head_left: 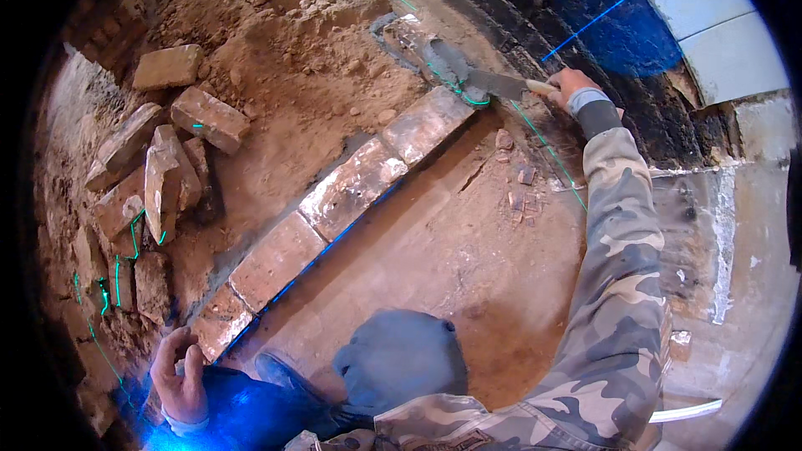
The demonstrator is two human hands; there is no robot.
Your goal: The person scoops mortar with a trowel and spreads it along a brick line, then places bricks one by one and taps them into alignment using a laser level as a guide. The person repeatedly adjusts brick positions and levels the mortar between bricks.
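My right hand (573,86) grips the pale handle of a trowel (499,84), its blade pointing left into grey mortar (451,63). That mortar lies at the far end of a slanting row of bricks (351,188), smeared with white and grey. A single brick (408,29) sits beyond the mortar with more mortar round its edge. Down at the lower left, my left hand (180,376) is raised near the closest brick of the row, fingers partly curled and apart. It holds nothing that I can see.
A loose heap of bricks (159,167) lies to the left on reddish dirt (276,58). Brick fragments (525,175) are scattered right of the row. A dark, layered wall base (501,0) and pale tiles (735,54) border the upper right. My knee (401,359) is at the bottom.
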